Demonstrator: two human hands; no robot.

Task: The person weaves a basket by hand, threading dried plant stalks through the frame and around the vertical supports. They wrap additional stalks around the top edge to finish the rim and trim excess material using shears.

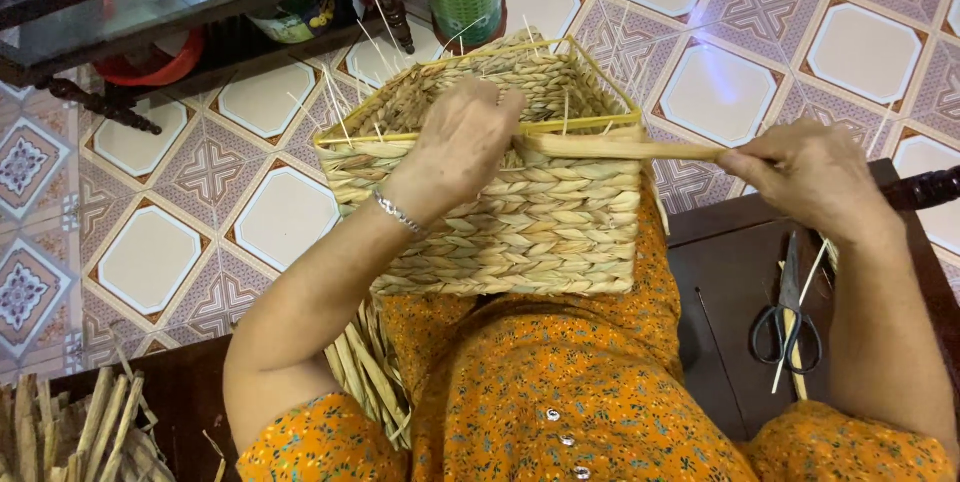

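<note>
An orange short-sleeved floral-print garment [560,402] with small pale buttons is worn; a silver chain bracelet [399,213] is noted on the left wrist.

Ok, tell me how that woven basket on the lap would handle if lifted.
The basket is probably light: braided dry straw. It likely keeps its box shape, given the yellow rim frame. Loose strand ends sticking out may snag or snap.
</note>
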